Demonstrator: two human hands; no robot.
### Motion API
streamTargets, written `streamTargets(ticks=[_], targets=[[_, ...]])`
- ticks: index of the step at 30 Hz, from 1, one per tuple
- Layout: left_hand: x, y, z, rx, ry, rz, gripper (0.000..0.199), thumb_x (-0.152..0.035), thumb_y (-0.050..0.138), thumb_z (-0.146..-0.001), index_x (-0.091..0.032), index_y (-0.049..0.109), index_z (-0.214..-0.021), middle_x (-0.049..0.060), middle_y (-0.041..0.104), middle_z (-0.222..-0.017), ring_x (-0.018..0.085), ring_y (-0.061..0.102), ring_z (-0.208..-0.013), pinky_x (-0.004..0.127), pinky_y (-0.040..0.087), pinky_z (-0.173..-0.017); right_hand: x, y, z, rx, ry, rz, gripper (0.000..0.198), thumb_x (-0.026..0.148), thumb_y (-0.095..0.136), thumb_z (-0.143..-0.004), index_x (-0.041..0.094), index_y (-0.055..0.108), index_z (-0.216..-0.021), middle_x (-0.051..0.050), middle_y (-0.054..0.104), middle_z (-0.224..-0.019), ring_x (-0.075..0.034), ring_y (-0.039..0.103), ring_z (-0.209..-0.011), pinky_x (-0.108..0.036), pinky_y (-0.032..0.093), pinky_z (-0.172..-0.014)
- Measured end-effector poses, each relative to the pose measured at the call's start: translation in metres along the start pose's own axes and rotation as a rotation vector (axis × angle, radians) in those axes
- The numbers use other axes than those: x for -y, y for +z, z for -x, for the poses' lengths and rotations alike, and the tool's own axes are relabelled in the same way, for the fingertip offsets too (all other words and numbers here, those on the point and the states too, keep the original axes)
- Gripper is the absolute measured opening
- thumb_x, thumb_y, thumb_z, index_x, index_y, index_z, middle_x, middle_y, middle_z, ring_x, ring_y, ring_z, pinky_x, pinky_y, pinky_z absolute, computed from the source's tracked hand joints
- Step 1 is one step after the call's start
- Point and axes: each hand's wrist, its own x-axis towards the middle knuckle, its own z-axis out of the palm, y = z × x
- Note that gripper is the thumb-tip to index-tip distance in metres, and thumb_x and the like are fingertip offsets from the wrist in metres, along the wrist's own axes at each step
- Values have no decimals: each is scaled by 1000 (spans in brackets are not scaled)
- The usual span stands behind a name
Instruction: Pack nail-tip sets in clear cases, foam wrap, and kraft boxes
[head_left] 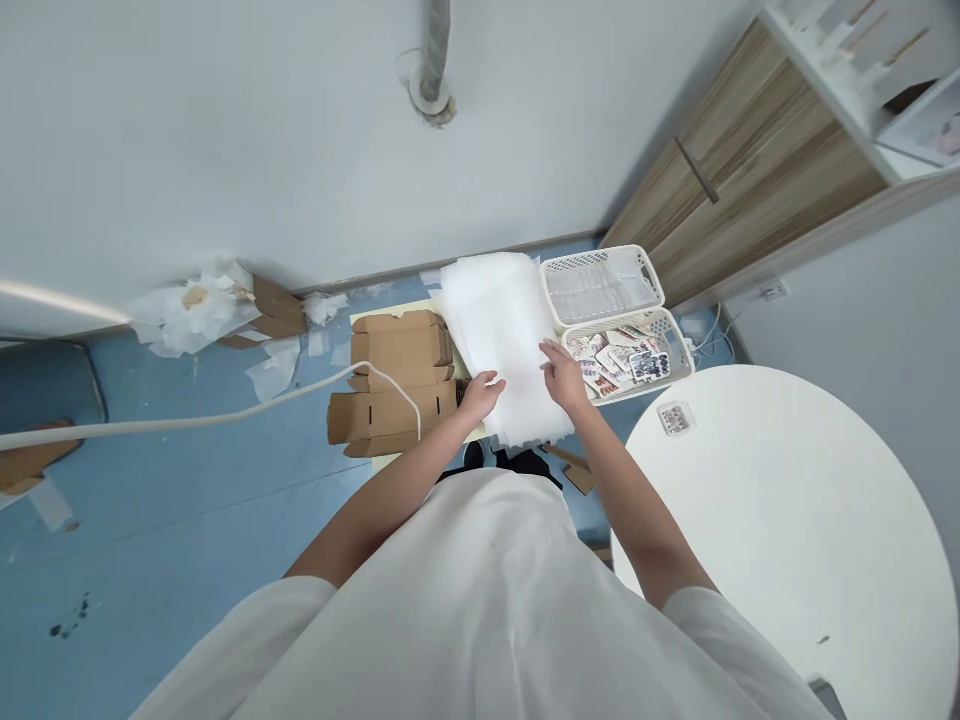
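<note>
A stack of thin white sheets, like packing foam point(499, 310), lies in front of me. My left hand point(480, 397) rests at the stack's near left edge, thumb and fingers apart. On the right edge is my right hand point(564, 376), its fingers spread and slightly bent over the sheets. No sheet looks pinched in either hand. Left of the stack lie flattened brown cardboard boxes point(401, 345). On the right, a white basket point(681, 350) holds many small printed packs point(619, 360). Behind it, another white basket point(553, 300) contains clear plastic pieces point(600, 280).
A round white table point(780, 520) stands at right with a small clear case point(676, 418) on it. A white cable point(247, 410) crosses over the cardboard from the left. Crumpled wrapping point(191, 310) and a carton point(277, 308) sit by the wall. A wooden cabinet point(757, 160) is back right.
</note>
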Motion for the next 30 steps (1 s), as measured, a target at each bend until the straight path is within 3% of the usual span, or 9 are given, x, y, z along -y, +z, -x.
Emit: streamTargets(ticks=[3, 6, 9, 12, 16, 19, 22, 26, 30], targets=[[5, 6, 7, 51, 39, -18, 51, -42, 55, -78, -18, 45, -122, 13, 42, -134, 24, 45, -119, 34, 39, -93, 8, -22, 27, -95, 26, 5, 43, 15, 39, -79, 18, 52, -121, -8, 48, -129, -22, 47, -117, -41, 36, -101], [10, 21, 13, 60, 45, -52, 64, -45, 55, -77, -19, 33, -132, 14, 29, -142, 25, 37, -125, 35, 36, -97, 12, -42, 62, -225, 125, -58, 39, 21, 39, -83, 19, 53, -120, -10, 48, -129, -21, 61, -93, -40, 45, -90], [9, 41, 22, 78, 19, -66, 75, -47, 56, -75, -22, 22, -137, 14, 17, -146, 26, 34, -128, 35, 35, -98, 10, -59, 100, -377, 237, -166, 38, 28, 41, -83, 20, 53, -118, -11, 48, -127, -16, 64, -74, -38, 50, -79], [4, 64, 34, 174, 31, -40, 72, -43, 57, -77, -20, 23, -137, 16, 31, -140, 23, 41, -122, 32, 39, -93, 0, -70, 141, -544, 375, -260, 38, 33, 45, -81, 19, 54, -116, -10, 53, -122, -15, 63, -72, -37, 51, -75], [3, 105, 49, 392, 135, -49, 53, -32, 57, -77, -16, 42, -125, 11, 62, -103, 17, 60, -93, 30, 45, -81, -24, -76, 203, -736, 573, -326, 40, 34, 47, -78, 19, 53, -115, -10, 55, -121, -14, 62, -69, -35, 51, -69], [5, 148, 59, 504, 225, -121, 45, -25, 59, -74, -15, 49, -117, 4, 63, -80, 13, 60, -71, 27, 48, -69, -49, -76, 255, -875, 700, -321, 42, 31, 46, -77, 20, 51, -117, -10, 51, -126, -13, 62, -69, -34, 51, -71], [8, 196, 71, 554, 339, -246, 41, -20, 59, -71, -14, 52, -111, 1, 61, -74, 10, 58, -62, 24, 47, -63, -75, -74, 310, -972, 806, -287, 44, 29, 47, -76, 19, 50, -118, -10, 50, -126, -13, 61, -70, -36, 49, -77], [15, 251, 90, 615, 448, -465, 37, -19, 58, -71, -16, 53, -108, 1, 61, -76, 10, 58, -61, 24, 46, -64, -107, -70, 376, -1017, 930, -205, 48, 27, 48, -74, 17, 49, -120, -11, 54, -119, -16, 59, -75, -38, 47, -80], [23, 291, 108, 664, 488, -651, 37, -19, 56, -72, -18, 53, -109, 1, 63, -79, 12, 60, -68, 26, 46, -69, -132, -65, 422, -998, 1000, -141, 51, 27, 48, -74, 16, 46, -123, -11, 54, -115, -18, 56, -80, -38, 46, -83]])
